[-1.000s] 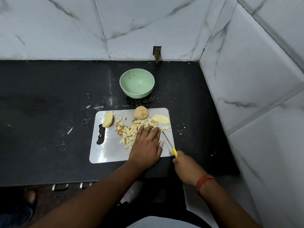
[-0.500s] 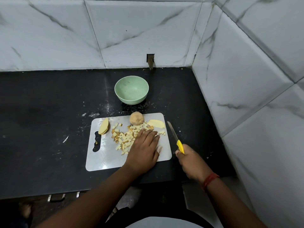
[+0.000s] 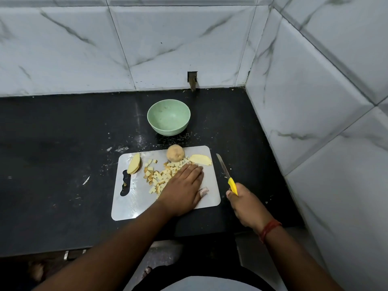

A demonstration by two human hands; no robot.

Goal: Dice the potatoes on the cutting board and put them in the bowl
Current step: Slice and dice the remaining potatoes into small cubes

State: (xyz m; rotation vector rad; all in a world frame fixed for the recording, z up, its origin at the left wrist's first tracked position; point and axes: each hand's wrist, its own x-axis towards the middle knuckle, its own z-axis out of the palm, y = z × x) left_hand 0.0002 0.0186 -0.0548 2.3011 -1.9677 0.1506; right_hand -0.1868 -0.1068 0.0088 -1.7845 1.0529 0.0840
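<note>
A grey cutting board (image 3: 134,202) lies on the black counter. On it are a heap of diced potato (image 3: 159,175), a whole potato (image 3: 175,153) at the far edge, a slice (image 3: 200,159) at the far right corner and stacked slices (image 3: 134,164) at the left. My left hand (image 3: 183,191) lies flat with straight fingers on the right part of the dice. My right hand (image 3: 244,203) grips the yellow handle of a knife (image 3: 225,173), held off the board's right edge, blade pointing away. An empty green bowl (image 3: 169,117) stands behind the board.
White marble-tiled walls close the counter at the back and right. The black counter (image 3: 63,154) stretches left of the board, with small white scraps on it. The counter's front edge runs just below the board.
My right hand has drawn the knife off the board to the right. My left hand has stayed flat on the diced potato, fingers now closed together.
</note>
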